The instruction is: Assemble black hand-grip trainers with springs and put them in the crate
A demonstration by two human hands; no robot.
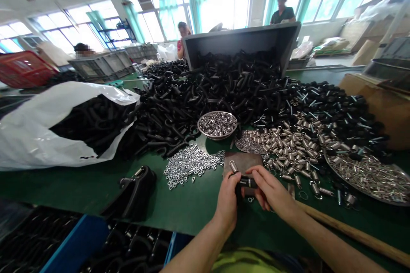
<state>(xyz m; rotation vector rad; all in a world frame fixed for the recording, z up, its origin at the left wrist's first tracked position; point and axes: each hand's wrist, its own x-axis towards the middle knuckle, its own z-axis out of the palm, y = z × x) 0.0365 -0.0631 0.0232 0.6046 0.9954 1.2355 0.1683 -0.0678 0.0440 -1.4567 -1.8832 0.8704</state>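
Low over the bench, in front of a small metal plate (256, 160), a black clamp-like part (246, 182) is between my hands. My left hand (228, 200) is closed round its left end. The fingers of my right hand (267, 185) are bent and closed at its right end; their undersides are partly hidden. A coil spring (233, 166) stands up just above my left thumb; whether it is fixed to the black part I cannot tell. Silver nuts (188, 164) lie in a spread pile to the left, and loose springs (293, 145) are heaped to the right.
Black curved parts (173, 98) spill from a tipped grey bin (240, 34). A bowl of small metal pieces (218, 136) and a tray of pins (371, 175) stand nearby. A wooden handle (355, 232) lies right; a blue crate (77, 243) sits front left. People are farther back.
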